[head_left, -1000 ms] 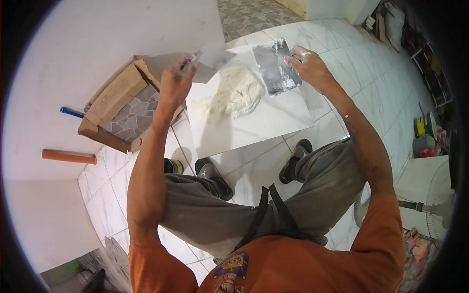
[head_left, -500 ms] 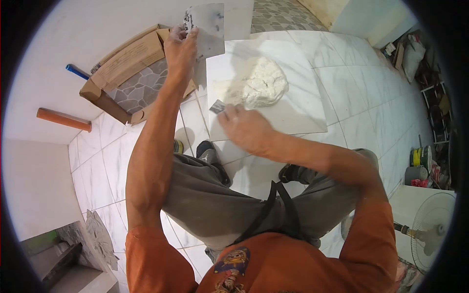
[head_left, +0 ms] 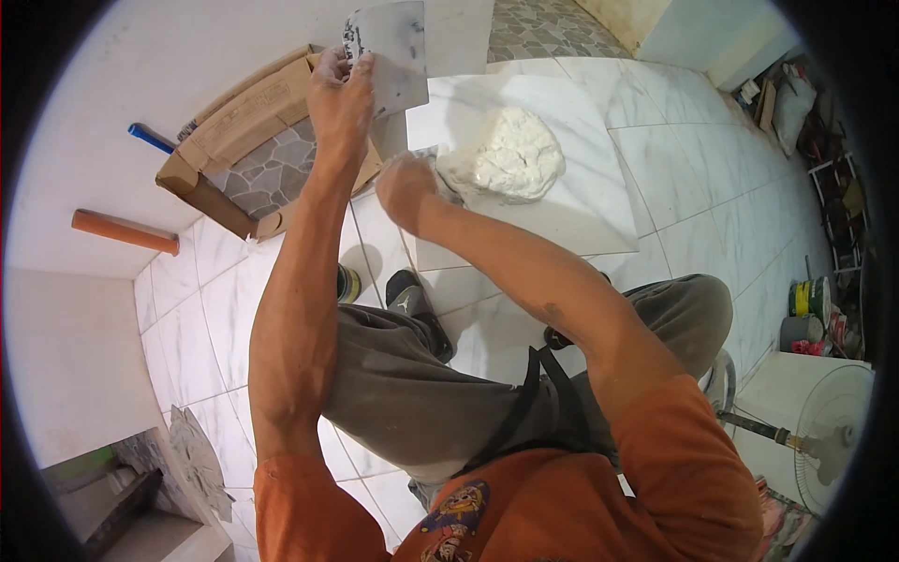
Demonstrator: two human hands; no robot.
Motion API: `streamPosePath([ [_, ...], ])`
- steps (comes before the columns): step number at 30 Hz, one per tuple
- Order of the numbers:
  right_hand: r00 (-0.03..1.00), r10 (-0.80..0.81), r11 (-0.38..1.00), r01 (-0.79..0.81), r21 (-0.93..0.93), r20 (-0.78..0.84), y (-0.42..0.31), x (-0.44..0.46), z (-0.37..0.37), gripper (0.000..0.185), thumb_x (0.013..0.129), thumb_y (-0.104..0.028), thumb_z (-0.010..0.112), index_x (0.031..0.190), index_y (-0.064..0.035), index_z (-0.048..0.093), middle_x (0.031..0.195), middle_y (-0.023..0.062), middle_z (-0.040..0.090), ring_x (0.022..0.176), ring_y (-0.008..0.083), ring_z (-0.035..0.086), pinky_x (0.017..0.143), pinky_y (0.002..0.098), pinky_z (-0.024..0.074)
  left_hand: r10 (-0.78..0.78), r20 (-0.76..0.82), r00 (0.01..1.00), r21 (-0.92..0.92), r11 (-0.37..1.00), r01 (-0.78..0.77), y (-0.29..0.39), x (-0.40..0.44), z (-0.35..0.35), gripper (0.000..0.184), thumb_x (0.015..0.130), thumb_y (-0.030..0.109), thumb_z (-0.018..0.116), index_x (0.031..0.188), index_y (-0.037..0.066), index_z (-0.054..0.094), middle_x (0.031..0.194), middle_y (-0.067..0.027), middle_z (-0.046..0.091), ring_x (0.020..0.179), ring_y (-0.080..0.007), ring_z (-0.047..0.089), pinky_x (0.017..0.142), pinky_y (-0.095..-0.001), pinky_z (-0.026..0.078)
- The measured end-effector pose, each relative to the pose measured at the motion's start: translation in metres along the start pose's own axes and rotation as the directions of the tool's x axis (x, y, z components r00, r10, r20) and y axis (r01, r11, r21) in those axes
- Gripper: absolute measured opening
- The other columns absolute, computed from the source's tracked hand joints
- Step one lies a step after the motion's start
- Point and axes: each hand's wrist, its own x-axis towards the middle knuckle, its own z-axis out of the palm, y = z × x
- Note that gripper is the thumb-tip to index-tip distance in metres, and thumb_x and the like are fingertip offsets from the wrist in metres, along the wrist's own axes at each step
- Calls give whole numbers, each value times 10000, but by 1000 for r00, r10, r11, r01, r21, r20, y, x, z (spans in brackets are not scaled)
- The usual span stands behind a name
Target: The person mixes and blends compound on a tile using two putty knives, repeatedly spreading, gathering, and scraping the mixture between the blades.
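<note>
My left hand is raised, its thumb and fingers closed on the edge of a flat grey rectangular sheet with dark specks. Lower and to the right, my right hand is closed around a small putty knife; its grey blade shows only in part, at the left edge of the putty. A thick mound of white putty lies on a large white marbled tile. The right hand's fingers are partly hidden by the back of the hand.
A cardboard box frame stands by the wall at the left, with an orange pipe and a blue-handled tool nearby. A can sits beside my shoe. A fan stands at the right.
My right hand has moved left and up with the putty knife. The thin putty at the mound's left has been drawn in, leaving the mound more compact. The left hand has barely shifted.
</note>
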Motion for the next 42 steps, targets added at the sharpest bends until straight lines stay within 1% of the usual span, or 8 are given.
streamPosePath([
  [3, 970, 207, 974, -217, 69, 128, 15, 10, -11, 235, 860, -143, 581, 1035, -3, 653, 1008, 134, 659, 1008, 245, 607, 799, 343, 514, 21, -8, 1000, -33, 999, -21, -5, 4, -3, 189, 918, 139, 611, 1029, -14, 594, 846, -36, 598, 644, -65, 487, 513, -229, 395],
  [18, 931, 364, 888, -338, 313, -28, 236, -53, -22, 326, 764, -223, 596, 904, 67, 650, 914, 204, 665, 859, 304, 657, 756, 398, 523, -28, 111, 993, 129, 992, 14, -3, -9, 7, 330, 939, 203, 595, 1188, -10, 562, 855, -33, 594, 661, -61, 483, 531, -213, 392],
  [22, 926, 375, 572, -262, 778, 36, 261, -82, -40, 279, 831, -196, 627, 788, 80, 622, 658, 98, 565, 604, 168, 535, 551, 354, 468, -33, 208, 977, 264, 964, -24, -7, -17, 16, 388, 932, 213, 598, 1224, -36, 538, 889, -69, 619, 694, -98, 528, 557, -246, 439],
  [25, 896, 400, 73, -243, 967, 195, 272, -96, -41, 235, 884, -171, 621, 817, 54, 629, 720, 88, 585, 642, 170, 542, 529, 354, 458, -79, 248, 966, 355, 935, -15, -11, -22, 29, 389, 913, 208, 599, 1198, -50, 541, 900, -133, 641, 733, -179, 580, 624, -303, 472],
  [27, 809, 504, -124, -278, 953, 302, 266, -99, -43, 202, 904, -161, 626, 846, 33, 620, 754, 85, 582, 651, 163, 533, 509, 336, 442, -53, 227, 973, 376, 926, -37, -15, -25, 39, 348, 884, 188, 595, 1129, -58, 567, 873, -216, 659, 771, -309, 652, 718, -386, 500],
  [30, 699, 532, -325, -354, 877, 479, 259, -111, -47, 170, 913, -143, 634, 898, 23, 599, 785, 88, 573, 644, 153, 514, 486, 298, 418, -92, 252, 963, 475, 879, -40, -22, -25, 49, 335, 872, 149, 574, 1098, -98, 566, 900, -214, 660, 776, -287, 659, 678, -384, 505],
  [35, 701, 289, -686, -325, 652, 653, 269, -120, -15, 154, 944, -154, 592, 871, -38, 521, 682, 33, 494, 508, 90, 411, 380, 181, 309, -559, 374, 740, 178, 826, 534, -13, -36, 59, 283, 905, 160, 553, 1114, -32, 552, 928, -145, 619, 765, -217, 615, 659, -357, 523],
  [42, 695, 211, -835, -237, 496, 687, 253, -127, -16, 124, 977, -143, 520, 881, -65, 510, 627, 2, 444, 460, 66, 369, 346, 172, 264, -676, 450, 584, 70, 678, 731, -2, -55, 76, 252, 930, 124, 490, 1094, -63, 533, 1046, -171, 593, 829, -258, 648, 640, -375, 577],
])
